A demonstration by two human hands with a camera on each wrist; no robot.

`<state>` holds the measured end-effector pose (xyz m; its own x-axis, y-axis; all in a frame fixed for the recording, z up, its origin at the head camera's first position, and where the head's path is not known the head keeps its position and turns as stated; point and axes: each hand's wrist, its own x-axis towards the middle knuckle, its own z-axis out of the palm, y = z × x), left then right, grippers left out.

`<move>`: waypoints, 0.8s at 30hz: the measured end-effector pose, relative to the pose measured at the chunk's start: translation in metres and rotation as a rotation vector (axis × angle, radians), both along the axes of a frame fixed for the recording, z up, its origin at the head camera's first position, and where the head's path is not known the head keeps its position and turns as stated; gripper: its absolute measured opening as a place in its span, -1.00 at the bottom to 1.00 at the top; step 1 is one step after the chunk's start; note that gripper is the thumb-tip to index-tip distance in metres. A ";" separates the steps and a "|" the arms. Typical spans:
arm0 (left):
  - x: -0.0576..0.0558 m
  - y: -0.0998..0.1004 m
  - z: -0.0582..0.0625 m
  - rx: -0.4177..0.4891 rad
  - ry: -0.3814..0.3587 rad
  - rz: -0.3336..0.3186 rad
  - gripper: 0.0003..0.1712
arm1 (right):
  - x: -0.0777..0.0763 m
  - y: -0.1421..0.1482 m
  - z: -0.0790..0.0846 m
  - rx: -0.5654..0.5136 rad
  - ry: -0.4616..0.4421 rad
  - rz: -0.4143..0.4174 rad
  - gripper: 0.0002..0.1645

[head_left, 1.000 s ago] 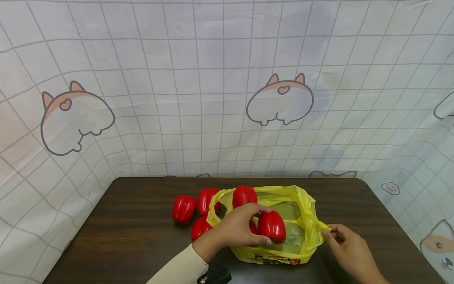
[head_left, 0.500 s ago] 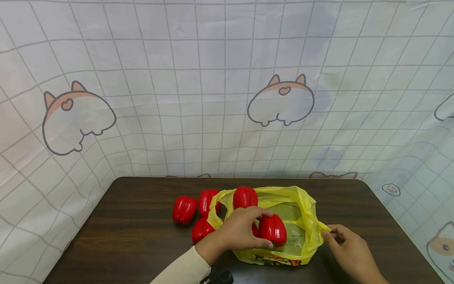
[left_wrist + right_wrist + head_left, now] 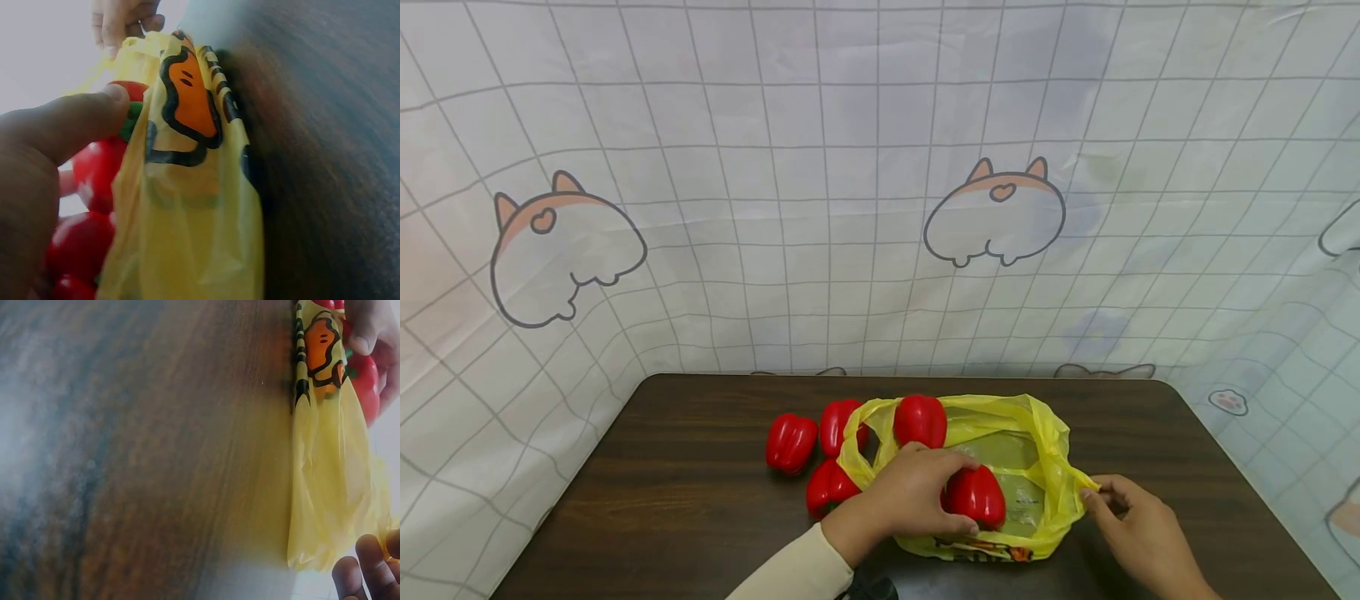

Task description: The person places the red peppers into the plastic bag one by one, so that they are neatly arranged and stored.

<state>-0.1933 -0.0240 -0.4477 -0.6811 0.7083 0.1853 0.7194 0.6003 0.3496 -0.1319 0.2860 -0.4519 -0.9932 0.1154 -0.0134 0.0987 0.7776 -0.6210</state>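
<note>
Yellow thin plastic: the bag (image 3: pixel 1054 446) probably would not hold its own mouth open, which may explain the right hand (image 3: pixel 1146 533) at its right corner, fingers pinching the rim and apparently drawing it outward. Left hand (image 3: pixel 917 493) reaches over the bag's left side, thumb and fingers curved round the held pepper (image 3: pixel 977 498), which is inside the bag's mouth, close behind its front wall; thumb lies beside the green stem (image 3: pixel 130 122). Gripping across the sides likely suits a glossy, rounded body. Contact with the bag's bottom: cannot tell. Rear pepper (image 3: pixel 920 421) sits at the bag's back left, apparently within the mouth. Left of the bag, on the table (image 3: pixel 647 483): outer pepper (image 3: pixel 791 443), middle pepper (image 3: pixel 837 427) partly behind the bag's edge, near pepper (image 3: pixel 829 487) just beside it; presumably grouped for the left hand's reach.
</note>
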 end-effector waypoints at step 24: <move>0.005 -0.032 0.024 0.120 -0.044 -0.043 -0.25 | 0.001 0.000 0.001 0.001 0.013 0.006 -0.49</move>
<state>-0.1885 -0.0560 -0.4236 -0.6600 0.7117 0.2405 0.7258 0.5213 0.4488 -0.1308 0.2856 -0.4506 -0.9940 0.1091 -0.0004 0.0857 0.7788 -0.6214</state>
